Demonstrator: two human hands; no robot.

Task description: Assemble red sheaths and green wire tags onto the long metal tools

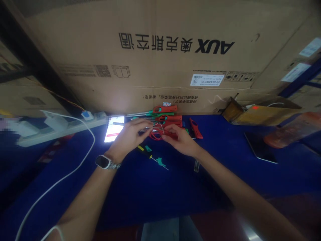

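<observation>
Red wire (155, 136) between the fingers (146, 124)

Fingers of the left hand (130, 135) and right hand (182, 140) cover most of the red wire (155, 135) between them — can't make out the grip at all. The far-left patch (10, 125) is blurred out, the label (207, 79) is too tiny to read, and the white cable (50, 188) runs off the bottom edge.

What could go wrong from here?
The left hand and right hand meet over a red wire crowded by screwdrivers; a tool could get knocked. The small screwdriver lies just below the hands and could be swept away. The white cable runs near the left forearm and might snag.
</observation>
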